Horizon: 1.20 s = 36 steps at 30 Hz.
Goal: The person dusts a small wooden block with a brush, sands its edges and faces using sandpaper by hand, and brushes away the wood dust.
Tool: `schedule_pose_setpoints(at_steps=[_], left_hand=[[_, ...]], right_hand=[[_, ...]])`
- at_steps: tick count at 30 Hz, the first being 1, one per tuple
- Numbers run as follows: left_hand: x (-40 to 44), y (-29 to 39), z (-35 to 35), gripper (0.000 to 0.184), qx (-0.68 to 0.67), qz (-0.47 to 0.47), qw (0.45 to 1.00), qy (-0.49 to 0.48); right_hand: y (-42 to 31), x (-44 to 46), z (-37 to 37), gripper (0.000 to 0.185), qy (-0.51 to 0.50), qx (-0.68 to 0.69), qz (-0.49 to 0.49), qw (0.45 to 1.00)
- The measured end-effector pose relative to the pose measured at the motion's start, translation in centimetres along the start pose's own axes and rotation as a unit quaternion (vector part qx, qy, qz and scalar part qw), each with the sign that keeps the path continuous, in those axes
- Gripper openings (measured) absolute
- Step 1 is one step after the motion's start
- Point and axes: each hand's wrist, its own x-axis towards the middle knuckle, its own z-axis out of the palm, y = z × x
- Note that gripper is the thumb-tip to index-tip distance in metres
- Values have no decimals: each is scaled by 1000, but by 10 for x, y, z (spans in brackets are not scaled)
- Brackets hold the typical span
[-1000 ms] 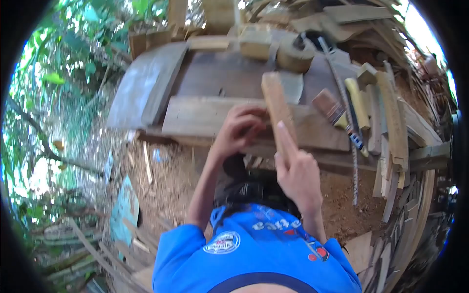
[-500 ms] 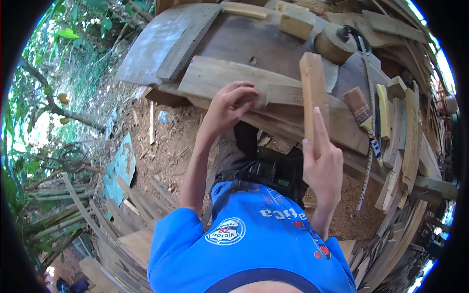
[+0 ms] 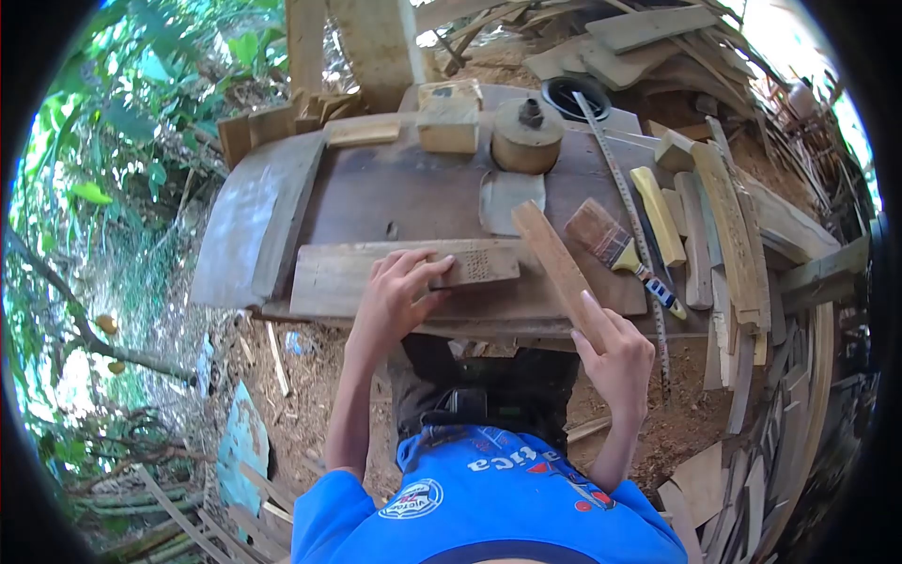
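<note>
My left hand (image 3: 399,293) is closed on the left end of a short wood block (image 3: 484,266), whose face shows rows of small dark marks. That block rests on a wide board (image 3: 329,277) along the table's near edge. In my right hand (image 3: 615,357) is a long narrow wood stick (image 3: 561,268), tilted up and to the left, its far end just right of the block. A paintbrush (image 3: 601,233) with brown bristles lies to the right of the stick.
On the table (image 3: 413,193) are a round container (image 3: 526,136), a square block (image 3: 449,117), a grey sheet (image 3: 512,202), a measuring tape (image 3: 611,169) and a yellow piece (image 3: 658,216). Wood strips (image 3: 733,235) crowd the right side. Plants stand at left.
My left hand has moved onto the short block, which now lies further left on the board. The stick in my right hand has tilted from nearly upright toward the left. The view has shifted.
</note>
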Motion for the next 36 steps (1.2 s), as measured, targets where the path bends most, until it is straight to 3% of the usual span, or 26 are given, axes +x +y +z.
schedule_pose_setpoints(at_steps=[3, 6, 9, 11, 16, 19, 21, 23, 27, 33, 34, 36], left_hand=[[25, 16, -19, 38, 77, 49, 995, -43], [78, 29, -43, 27, 100, 140, 980, -103], [173, 31, -45, 21, 85, 244, 958, -126], [253, 14, -32, 18, 144, 283, 939, -130], [419, -63, 57, 20, 165, 226, 917, -285], [457, -80, 119, 21, 197, 211, 899, -330], [468, -82, 154, 21, 211, 259, 878, -343], [473, -65, 177, 20, 312, 264, 849, -335], [492, -84, 219, 15, 280, 317, 876, -231], [504, -98, 247, 14, 251, 361, 877, -194], [503, -98, 254, 17, 230, 351, 894, -157], [500, -97, 265, 19, 220, 284, 916, -178]], right_hand=[[10, 6, -3, 49, 24, 32, -26, 999], [11, 14, -9, 49, -21, 78, -6, 997], [23, 20, -10, 52, -48, 107, -4, 993], [27, 24, -13, 54, -69, 119, 1, 991], [27, 32, -12, 50, -90, 137, 61, 985], [28, 41, -18, 50, -118, 173, 90, 974], [28, 47, -23, 47, -140, 215, 113, 960], [27, 50, -22, 47, -146, 222, 135, 955], [29, 51, -18, 44, -176, 239, 169, 940], [36, 55, -19, 50, -204, 272, 188, 921], [35, 56, -20, 49, -208, 277, 199, 917], [34, 55, -18, 49, -204, 291, 202, 913]])
